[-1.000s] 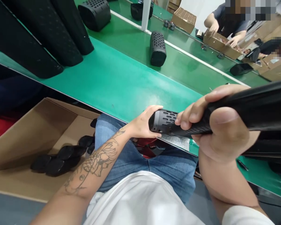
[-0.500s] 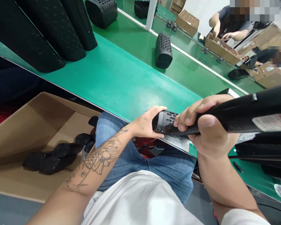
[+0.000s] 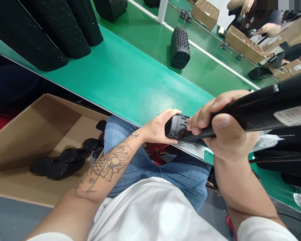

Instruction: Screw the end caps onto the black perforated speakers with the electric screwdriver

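My left hand [image 3: 159, 128] is closed around the end of a black slotted housing [image 3: 182, 121], thumb on the near side and fingers on the far side. The housing lies at the table's near edge. My right hand [image 3: 227, 125] is wrapped around a black electric screwdriver [image 3: 261, 108] with a lever and a white label. Its front end points down-left at the housing's near side, close to my left thumb. The fingers of my right hand cover part of the housing, and the exact tip contact is hard to make out.
Another slotted housing [image 3: 180, 47] stands on the green table [image 3: 110, 77]. Tall black covers [image 3: 65, 30] are at the left. An open carton [image 3: 17, 140] with several black parts [image 3: 65, 164] sits below. Clear plastic [image 3: 267, 140] lies at right. A person [image 3: 256, 23] works across the table.
The view has shifted slightly, so the table and housings appear a little higher. Both hands keep their holds, and the screwdriver stays at the housing. The person across has raised their hands.
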Available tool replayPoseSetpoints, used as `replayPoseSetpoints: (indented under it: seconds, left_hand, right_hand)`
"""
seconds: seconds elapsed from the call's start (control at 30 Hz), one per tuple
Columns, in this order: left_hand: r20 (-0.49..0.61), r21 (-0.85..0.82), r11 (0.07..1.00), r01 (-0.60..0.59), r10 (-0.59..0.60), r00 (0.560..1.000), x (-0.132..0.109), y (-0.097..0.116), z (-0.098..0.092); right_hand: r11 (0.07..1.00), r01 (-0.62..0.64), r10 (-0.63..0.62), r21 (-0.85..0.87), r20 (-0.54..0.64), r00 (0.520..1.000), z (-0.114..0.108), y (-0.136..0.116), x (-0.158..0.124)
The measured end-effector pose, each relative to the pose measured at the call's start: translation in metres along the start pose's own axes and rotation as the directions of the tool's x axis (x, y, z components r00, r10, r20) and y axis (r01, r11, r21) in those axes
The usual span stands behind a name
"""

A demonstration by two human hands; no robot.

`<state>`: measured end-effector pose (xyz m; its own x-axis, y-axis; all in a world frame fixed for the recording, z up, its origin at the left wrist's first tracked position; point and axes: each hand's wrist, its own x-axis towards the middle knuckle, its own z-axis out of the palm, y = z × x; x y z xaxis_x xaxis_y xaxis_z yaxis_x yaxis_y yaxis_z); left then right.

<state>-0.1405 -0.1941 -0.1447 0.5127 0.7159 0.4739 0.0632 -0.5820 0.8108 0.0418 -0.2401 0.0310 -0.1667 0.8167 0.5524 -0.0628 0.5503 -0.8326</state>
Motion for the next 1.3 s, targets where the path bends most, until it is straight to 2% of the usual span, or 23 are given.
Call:
replayPoseSetpoints:
  seconds: [0.3,0.43,0.57,0.63,0.7,0.8,0.87,0.93,1.0,1.07,1.13,1.23,1.3]
  left_hand:
    - [-0.009,0.02,1.0,0.0,0.0,1.0,0.0,0.001,0.001]
    - [-0.01,0.017,1.0,0.011,-0.011,1.0,0.0,0.003,0.001]
    - [0.007,0.019,0.999,0.032,-0.032,0.999,0.0,0.002,0.001]
    - [0.03,0.024,0.998,0.05,-0.051,0.998,-0.001,0.003,-0.001]
    - [0.066,0.037,0.995,0.091,-0.093,0.993,-0.003,0.006,-0.005]
    - [0.085,0.083,0.989,0.124,-0.131,0.988,-0.007,0.013,-0.009]
    - [0.035,0.118,0.986,0.12,-0.124,0.992,-0.011,0.017,-0.01]
    - [-0.033,0.148,0.977,0.155,-0.152,0.988,-0.014,0.019,-0.013]
    - [-0.089,0.162,0.954,0.254,-0.242,0.966,-0.011,0.019,-0.017]
    - [-0.161,0.165,0.915,0.369,-0.344,0.925,0.001,0.015,-0.021]
    - [-0.256,0.171,0.888,0.427,-0.378,0.89,0.025,0.005,-0.023]
    - [-0.362,0.191,0.91,0.369,-0.284,0.888,0.082,-0.022,-0.015]
    - [-0.401,0.187,0.934,0.306,-0.212,0.891,0.131,-0.043,0.001]
  right_hand:
    - [0.998,-0.019,0.006,0.055,0.216,0.976,-0.01,0.005,0.002]
    - [0.997,-0.029,0.011,0.072,0.241,0.97,-0.014,0.01,0.0]
    - [0.999,-0.041,0.037,0.015,0.204,0.978,-0.009,0.01,-0.005]
    - [0.999,-0.03,0.032,-0.02,0.131,0.991,-0.007,0.002,-0.005]
    - [1.0,0.011,-0.011,-0.017,0.003,1.0,-0.013,-0.01,-0.001]
    - [0.995,0.087,-0.095,-0.044,-0.236,0.967,-0.045,-0.028,0.007]
    - [0.981,0.077,-0.147,-0.177,-0.425,0.893,-0.082,-0.033,0.011]
    - [0.936,-0.006,-0.217,-0.351,-0.593,0.775,-0.125,-0.029,0.012]
    - [0.882,-0.106,-0.274,-0.46,-0.682,0.679,-0.164,-0.018,0.007]
    - [0.861,-0.142,-0.29,-0.488,-0.701,0.652,-0.192,-0.003,-0.001]
    - [0.877,-0.133,-0.271,-0.462,-0.703,0.657,-0.207,0.011,-0.01]
    - [0.909,-0.118,-0.217,-0.4,-0.695,0.686,-0.214,0.022,-0.022]
    - [0.924,-0.117,-0.184,-0.363,-0.692,0.698,-0.213,0.022,-0.028]
